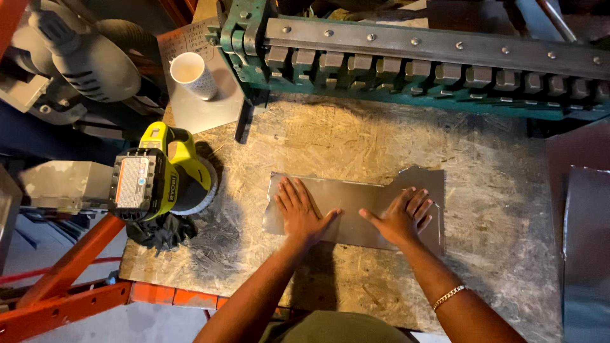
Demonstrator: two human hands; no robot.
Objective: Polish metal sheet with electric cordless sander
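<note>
Both hands press flat on a sheet-metal piece (356,203) that lies on the chipboard workbench top (381,146), near its front edge. The left hand (298,213) rests palm down on the left part of the sheet, fingers spread and straight, gripping nothing. The right hand (401,217) lies flat on the right part, fingers fanned toward the raised tab at the sheet's upper right corner, also open; a chain bracelet (448,296) sits on that wrist. The thumbs point toward each other, apart. At the left edge of the bench stands a yellow-green cordless sander (159,178). Behind it a white paper cup (192,74) sits on a flat metal plate (203,108). A green finger brake (413,57) spans the back of the bench
</note>
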